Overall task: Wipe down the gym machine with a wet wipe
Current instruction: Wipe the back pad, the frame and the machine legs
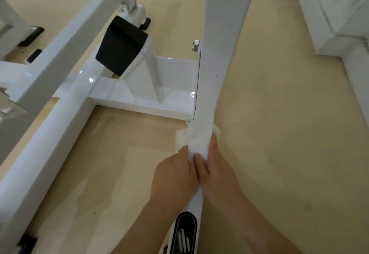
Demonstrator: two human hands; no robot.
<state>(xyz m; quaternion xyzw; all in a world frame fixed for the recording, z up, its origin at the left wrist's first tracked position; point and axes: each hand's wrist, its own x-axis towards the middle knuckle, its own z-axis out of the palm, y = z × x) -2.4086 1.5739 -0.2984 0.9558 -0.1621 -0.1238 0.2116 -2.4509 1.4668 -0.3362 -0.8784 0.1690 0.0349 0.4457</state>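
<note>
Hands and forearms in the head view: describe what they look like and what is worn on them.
The left hand and right hand are bare: no gloves, no rings on the parts that show. The left forearm and right forearm are bare down to the frame's edge, with no sleeve, watch or band in view.

Most fingers of the left hand point(173, 175) and right hand point(218, 173) hide behind the wet wipe point(199, 137) and machine beam point(209, 85).
</note>
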